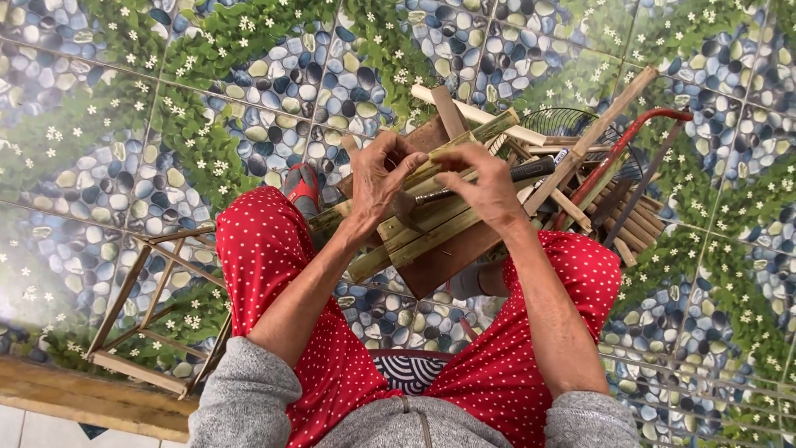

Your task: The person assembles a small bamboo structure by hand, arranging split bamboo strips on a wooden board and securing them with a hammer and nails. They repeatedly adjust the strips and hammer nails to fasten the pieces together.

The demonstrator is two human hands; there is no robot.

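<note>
Person's sitting low, red polka-dot trousers (265, 249) spread, working over the knees rather than on any worktop. A bundle of split bamboo slats (431, 217) lies across a brown board (448, 259) that's propped between the legs, so the board acts as a little lap anvil and keeps the slats flat and side by side.

Left hand (375, 184) is curled over the upper left of the slats, fingers (406, 170) bent and pinched close together at the top slat, probably pinning it in place or holding something tiny there. Can't tell if there's a nail in the pinch, too small.

Right hand (489, 189) sits just right of it, fingers closed down around a hammer (419, 202) gripped short, right up near the head, with the dark handle (531, 170) sticking out past the wrist. Choking up like that looks like it's for small controlled taps.

Behind the board is a messy pile of wood offcuts (613, 224), a fan grille (572, 123) and a red-handled tool (638, 133), all within arm's reach. On the left, a bamboo frame (153, 307) stands on the pebble-print floor (99, 124). A red sandal (303, 187) peeks out by the left knee.
</note>
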